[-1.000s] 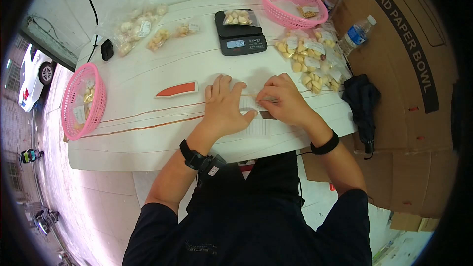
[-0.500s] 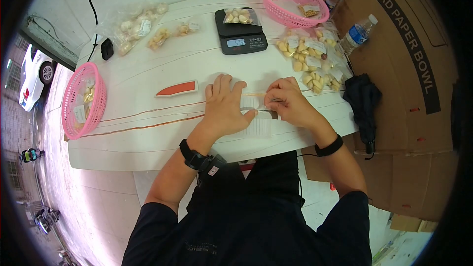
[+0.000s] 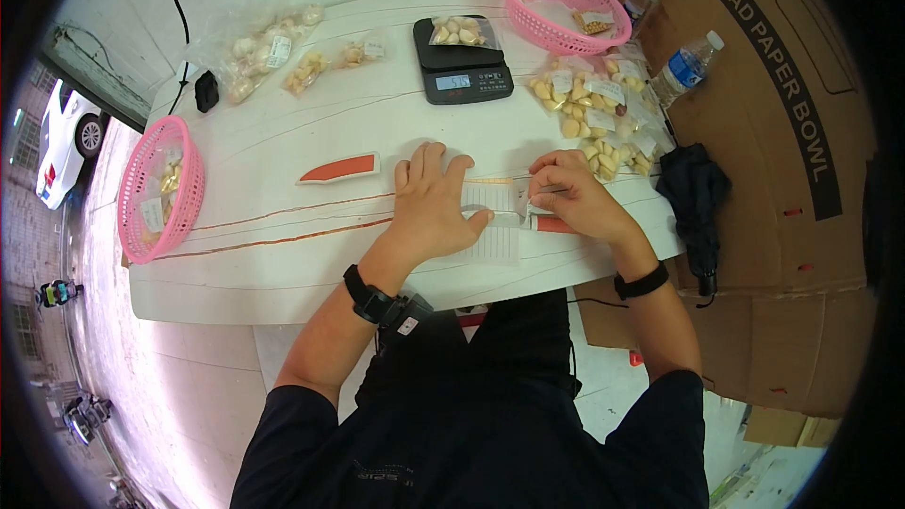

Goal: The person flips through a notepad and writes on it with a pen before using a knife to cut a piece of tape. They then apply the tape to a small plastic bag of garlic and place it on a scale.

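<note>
My left hand (image 3: 426, 203) lies flat with its fingers spread, its thumb on a white lined sheet (image 3: 490, 245). A thin pale strip, perhaps a blade, crosses that sheet, and an orange-red handle-like piece (image 3: 554, 224) shows to its right beneath my right hand. My right hand (image 3: 577, 196) is closed in a pinch just past the sheet's right edge. What sits between its fingertips is too small to make out. Left of my left hand lies an orange and white pointed sheath (image 3: 339, 168).
A black digital scale (image 3: 464, 83) bears a bag of garlic cloves (image 3: 462, 31). More bagged cloves (image 3: 589, 99) lie at right, near a pink basket (image 3: 523, 14). Another pink basket (image 3: 132, 193) stands at left. A black umbrella (image 3: 693, 193) and a water bottle (image 3: 685, 71) border the right side.
My right hand has moved right, away from the sheet, still pinched. The orange-red piece beneath it now shows. My left hand has stayed in place.
</note>
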Tool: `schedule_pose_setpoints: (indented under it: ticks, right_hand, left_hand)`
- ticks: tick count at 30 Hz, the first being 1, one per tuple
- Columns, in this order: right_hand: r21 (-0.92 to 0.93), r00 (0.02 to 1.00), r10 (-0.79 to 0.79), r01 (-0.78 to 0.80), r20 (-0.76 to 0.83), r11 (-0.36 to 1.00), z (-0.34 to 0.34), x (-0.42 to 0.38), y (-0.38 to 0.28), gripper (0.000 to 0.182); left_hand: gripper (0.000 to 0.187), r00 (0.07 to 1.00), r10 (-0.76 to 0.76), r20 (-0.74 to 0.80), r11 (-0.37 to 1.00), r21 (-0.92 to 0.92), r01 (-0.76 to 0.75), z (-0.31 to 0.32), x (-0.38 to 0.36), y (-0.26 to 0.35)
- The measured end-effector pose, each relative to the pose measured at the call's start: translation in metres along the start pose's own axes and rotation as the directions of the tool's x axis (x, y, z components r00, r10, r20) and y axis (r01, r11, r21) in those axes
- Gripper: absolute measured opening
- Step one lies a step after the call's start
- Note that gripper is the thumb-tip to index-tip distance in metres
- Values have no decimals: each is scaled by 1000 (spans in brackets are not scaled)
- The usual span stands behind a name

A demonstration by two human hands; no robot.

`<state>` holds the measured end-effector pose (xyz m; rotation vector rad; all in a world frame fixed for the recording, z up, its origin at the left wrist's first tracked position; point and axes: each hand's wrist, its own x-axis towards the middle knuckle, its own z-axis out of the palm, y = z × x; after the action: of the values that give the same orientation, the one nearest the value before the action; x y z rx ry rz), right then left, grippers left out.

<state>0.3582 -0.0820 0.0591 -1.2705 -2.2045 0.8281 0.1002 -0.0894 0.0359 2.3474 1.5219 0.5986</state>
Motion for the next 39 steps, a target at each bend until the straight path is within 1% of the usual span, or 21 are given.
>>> schedule_pose_setpoints:
  ticks: [3,5,6,7,8,9,11,14,18,20,24,26,27,29,30,32,33,35,36,38,39]
  right_hand:
    - [26,1000,17,-17,7,1000,-8,-6,6,10]
    - [98,995,-9,19,-102,995,-13,-7,17,9]
    - [96,995,-11,21,-103,995,-14,-8,15,9]
    - [268,984,170,-150,-51,952,-17,-9,13,8]
    - [421,942,335,-315,28,850,-18,-11,10,8]
    - [420,941,337,-314,21,851,-17,-13,8,8]
    - [620,921,389,-317,21,718,-13,-15,3,9]
    - [621,914,406,-321,6,715,-11,-14,2,9]
    - [653,913,407,-294,-24,698,-8,-14,0,9]
    - [617,904,427,-322,-25,718,-5,-16,2,9]
    - [623,911,411,-314,-13,716,-3,-18,0,8]
    - [566,903,423,-311,-74,764,0,-17,-1,9]
    - [568,909,410,-301,-71,766,1,-16,-1,9]
    - [623,905,412,-264,-103,736,2,-17,0,9]
    - [624,911,400,-256,-100,738,3,-16,0,9]
    - [627,896,430,-272,-112,730,1,-17,0,8]
    - [626,898,425,-266,-116,733,-1,-16,2,8]
    - [624,873,474,-309,-114,718,-5,-17,6,8]
    - [625,874,472,-304,-117,719,-7,-17,8,8]
    - [634,860,500,-330,-104,699,-10,-16,13,8]
    - [635,862,496,-325,-106,701,-11,-16,16,8]
  left_hand:
    - [68,1000,8,-3,1000,7,-7,1,0,0]
    - [68,1000,9,-2,1000,2,-9,0,0,-1]
    - [68,1000,9,-5,1000,3,-9,1,0,-1]
    - [68,1000,14,-5,1000,-11,-14,1,0,-2]
    - [68,1000,21,-5,999,-25,-21,1,0,-2]
    - [68,1000,28,-7,999,-26,-29,1,0,-2]
    - [68,1000,16,12,1000,-18,-16,-1,1,-2]
    - [69,999,35,-23,999,-37,-36,3,-1,-6]
    - [69,999,46,-12,994,-94,-47,-6,-1,-4]
    - [66,991,105,-89,987,-113,-114,-6,-1,-5]
    - [64,982,148,-115,981,-107,-161,-8,0,-4]
    - [61,967,203,-154,964,-143,-225,-6,0,-7]
    - [61,967,197,-159,967,-131,-219,-6,1,-8]
    - [57,945,231,-230,946,-175,-274,-6,2,-8]
    - [57,945,226,-236,949,-165,-268,-6,3,-9]
    - [52,935,156,-318,952,-205,-228,-6,6,-9]
    - [52,933,158,-323,952,-201,-231,-11,8,-8]
    - [48,940,64,-335,946,-280,-164,-19,10,-4]
    - [48,939,67,-337,946,-277,-167,-26,12,-1]
    - [47,907,101,-409,941,-256,-221,-43,19,3]
    - [47,905,103,-412,942,-252,-222,-51,24,5]
